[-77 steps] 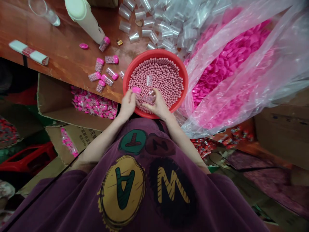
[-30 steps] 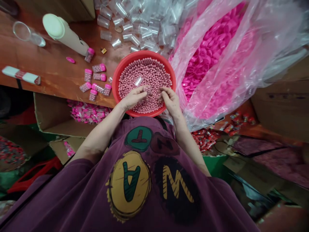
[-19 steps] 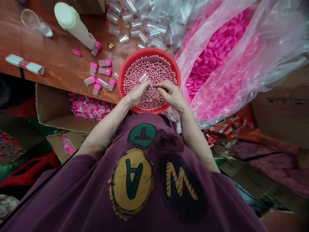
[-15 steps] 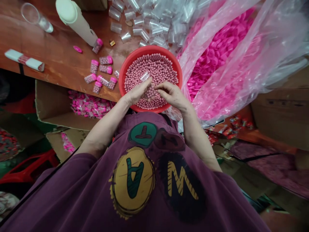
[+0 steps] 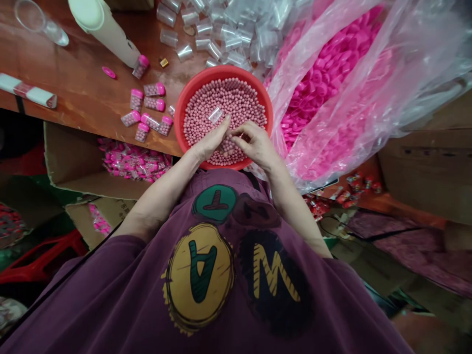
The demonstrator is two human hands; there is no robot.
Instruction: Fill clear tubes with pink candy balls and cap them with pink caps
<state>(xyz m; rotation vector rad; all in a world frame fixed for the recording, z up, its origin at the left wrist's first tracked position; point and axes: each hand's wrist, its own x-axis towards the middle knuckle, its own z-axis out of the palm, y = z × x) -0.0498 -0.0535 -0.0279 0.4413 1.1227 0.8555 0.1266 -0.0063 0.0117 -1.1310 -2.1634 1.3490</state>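
Over a red bowl (image 5: pixel 179 118) of small pink beads (image 5: pixel 224 93), both of my hands meet. My left hand (image 5: pixel 213 140) is cupped, thumb up, with some pink beads in its palm. The fingers of my right hand (image 5: pixel 254 141) are pinched together against that palm; what lies between their tips is hidden. A short clear plastic tube (image 5: pixel 215 115) shows just beyond my left thumb, above the beads. Whether my left hand touches it I cannot tell.
Small bead-filled bottles with pink caps (image 5: pixel 152 104) lie left of the bowl. Clear empty tubes (image 5: pixel 228 37) are heaped behind it. A plastic bag of pink caps (image 5: pixel 324 73) lies right. A cardboard box (image 5: pixel 70 162) of filled bottles stands lower left; a white tumbler (image 5: pixel 106 34) stands behind.
The view has shifted, moving the table things slightly left. My right fingers have come further over my left palm, and fewer beads show there.
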